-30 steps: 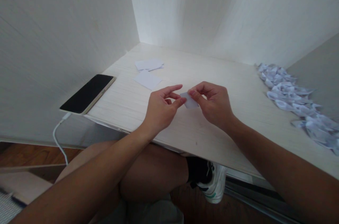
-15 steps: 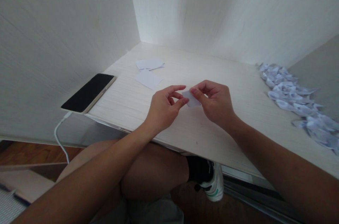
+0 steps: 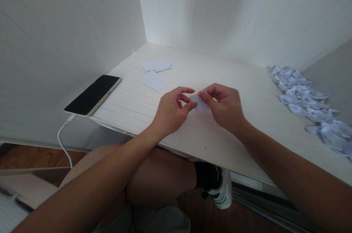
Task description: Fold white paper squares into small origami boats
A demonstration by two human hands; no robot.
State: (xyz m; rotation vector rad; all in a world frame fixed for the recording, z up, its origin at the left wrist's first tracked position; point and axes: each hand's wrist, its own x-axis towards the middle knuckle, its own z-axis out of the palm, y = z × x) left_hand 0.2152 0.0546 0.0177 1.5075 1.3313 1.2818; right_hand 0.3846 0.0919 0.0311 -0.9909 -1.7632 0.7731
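A small piece of white paper (image 3: 201, 105) is held between my two hands above the table. My left hand (image 3: 174, 110) pinches its left corner between thumb and a finger, with the index finger stretched out above. At the paper's right and upper edge, my right hand (image 3: 224, 104) grips it with thumb and curled fingers. Part of the paper is hidden behind the right thumb. Beyond my left hand lies a flat white paper sheet (image 3: 155, 81), and behind it a small stack of paper sheets (image 3: 156, 65).
A black-screened phone (image 3: 93, 95) with a white cable (image 3: 62, 137) lies at the table's left edge. Many folded white paper pieces (image 3: 305, 104) run in a row along the right side. Walls enclose the white table (image 3: 220, 66) at the back and left.
Both hands keep hold of the paper in almost the same pose. The whole view has shifted very slightly; nothing else has visibly moved.
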